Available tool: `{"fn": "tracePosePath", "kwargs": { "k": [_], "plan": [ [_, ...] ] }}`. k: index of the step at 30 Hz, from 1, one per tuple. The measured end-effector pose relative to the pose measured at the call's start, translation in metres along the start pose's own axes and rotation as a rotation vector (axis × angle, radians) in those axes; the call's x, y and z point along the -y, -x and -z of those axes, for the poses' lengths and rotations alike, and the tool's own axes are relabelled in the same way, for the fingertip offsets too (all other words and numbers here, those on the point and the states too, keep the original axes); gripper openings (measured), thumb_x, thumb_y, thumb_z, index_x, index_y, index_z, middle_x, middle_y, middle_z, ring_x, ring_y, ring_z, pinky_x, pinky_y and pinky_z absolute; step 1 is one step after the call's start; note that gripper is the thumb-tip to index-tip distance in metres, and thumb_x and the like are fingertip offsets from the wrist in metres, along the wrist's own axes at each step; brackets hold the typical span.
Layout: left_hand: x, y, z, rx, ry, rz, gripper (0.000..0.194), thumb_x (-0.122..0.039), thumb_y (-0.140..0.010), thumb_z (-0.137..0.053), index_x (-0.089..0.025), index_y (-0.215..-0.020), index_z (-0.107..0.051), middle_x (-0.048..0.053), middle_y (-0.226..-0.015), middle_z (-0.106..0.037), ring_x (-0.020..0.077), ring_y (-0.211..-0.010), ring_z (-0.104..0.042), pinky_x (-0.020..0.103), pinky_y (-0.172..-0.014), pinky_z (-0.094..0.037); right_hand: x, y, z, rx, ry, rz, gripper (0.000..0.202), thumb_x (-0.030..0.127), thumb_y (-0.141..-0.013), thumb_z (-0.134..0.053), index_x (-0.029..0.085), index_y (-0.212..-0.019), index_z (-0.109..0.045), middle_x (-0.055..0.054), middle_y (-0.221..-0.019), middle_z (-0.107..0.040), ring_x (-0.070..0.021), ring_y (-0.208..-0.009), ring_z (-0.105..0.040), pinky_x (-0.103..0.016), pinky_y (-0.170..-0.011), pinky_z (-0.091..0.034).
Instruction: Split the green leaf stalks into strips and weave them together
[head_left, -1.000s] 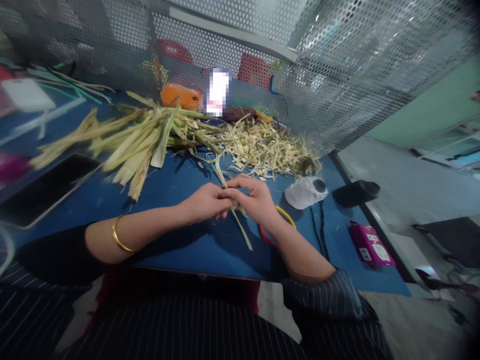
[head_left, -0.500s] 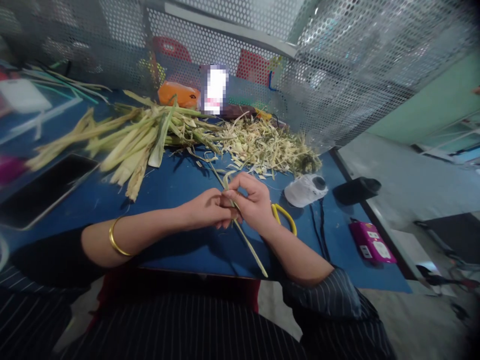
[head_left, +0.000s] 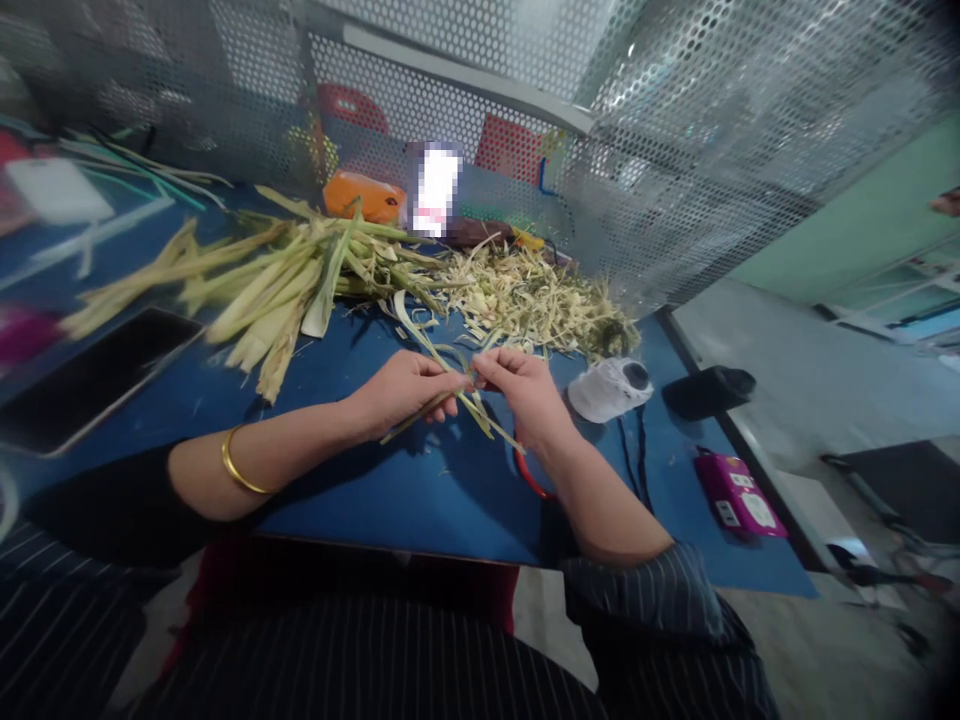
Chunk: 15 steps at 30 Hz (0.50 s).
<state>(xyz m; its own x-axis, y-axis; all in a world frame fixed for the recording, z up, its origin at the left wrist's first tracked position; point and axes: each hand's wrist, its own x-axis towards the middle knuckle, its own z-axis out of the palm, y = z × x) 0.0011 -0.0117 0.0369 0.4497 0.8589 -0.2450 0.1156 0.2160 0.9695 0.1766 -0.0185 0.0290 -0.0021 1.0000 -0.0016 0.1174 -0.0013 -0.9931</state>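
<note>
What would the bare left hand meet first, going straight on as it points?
Most likely the bare right hand, directly beyond the left hand and the thin, pale-green plant strips it holds; depth there is unclear.

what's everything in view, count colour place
table: one, blue, centre
strips: several, greenish, centre
stalks: one heap, yellow-green, back left
shreds: one pile, yellowish, table's back
spool: one, white, table's right
cylinder: one, black, beside spool
pack: one, purple, table's right
loop: one, red, table's front
pouch: one, orange, behind stalks
screen: one, white, beside pouch
device: one, black, table's left
mesh: count unclear, grey, back
bangle: one, gold, lower left
left hand: one, on strips
right hand: one, on strips
</note>
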Motion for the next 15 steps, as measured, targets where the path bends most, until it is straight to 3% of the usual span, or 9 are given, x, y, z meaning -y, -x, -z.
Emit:
{"fn": "tracePosePath", "kwargs": {
  "k": [4,7,10,15],
  "plan": [
    [0.003,0.0,-0.003,-0.014,-0.037,-0.014,0.029,-0.035,-0.08,-0.063,-0.011,-0.065,-0.07,0.008,-0.063,-0.067,0.009,-0.05,-0.054,0.022,-0.051,-0.043,-0.002,0.001,-0.004,-0.076,-0.038,-0.084,0.039,0.051,-0.065,-0.076,0.017,-0.064,-0.057,0.005,-0.054,-0.052,-0.0076,-0.053,-0.046,-0.023,-0.056,-0.038],
    [0.003,0.001,-0.003,-0.018,-0.055,-0.038,0.029,-0.035,-0.08,-0.063,-0.01,-0.065,-0.07,0.008,-0.063,-0.067,0.0088,-0.05,-0.054,0.022,-0.051,-0.044,-0.002,0.001,-0.005,-0.048,-0.07,-0.108,0.036,0.05,-0.067,-0.075,0.018,-0.066,-0.059,0.004,-0.054,-0.054,-0.0079,-0.052,-0.047,-0.023,-0.054,-0.038],
    [0.003,0.001,-0.003,0.019,-0.064,-0.026,0.027,-0.034,-0.079,-0.064,-0.011,-0.067,-0.071,0.008,-0.062,-0.067,0.0091,-0.05,-0.055,0.022,-0.052,-0.045,-0.005,0.003,-0.007,-0.024,-0.098,-0.033,0.029,0.043,-0.069,-0.074,0.017,-0.064,-0.062,0.004,-0.052,-0.054,-0.0086,-0.051,-0.048,-0.024,-0.054,-0.04],
    [0.006,0.0,-0.004,0.065,0.019,0.008,0.023,-0.033,-0.079,-0.068,-0.012,-0.075,-0.073,0.008,-0.066,-0.07,0.011,-0.053,-0.06,0.024,-0.057,-0.05,-0.011,-0.001,-0.007,-0.113,-0.065,0.033,0.026,0.04,-0.073,-0.069,0.017,-0.063,-0.062,0.004,-0.052,-0.053,-0.0089,-0.05,-0.047,-0.025,-0.054,-0.04]
  ]
}}
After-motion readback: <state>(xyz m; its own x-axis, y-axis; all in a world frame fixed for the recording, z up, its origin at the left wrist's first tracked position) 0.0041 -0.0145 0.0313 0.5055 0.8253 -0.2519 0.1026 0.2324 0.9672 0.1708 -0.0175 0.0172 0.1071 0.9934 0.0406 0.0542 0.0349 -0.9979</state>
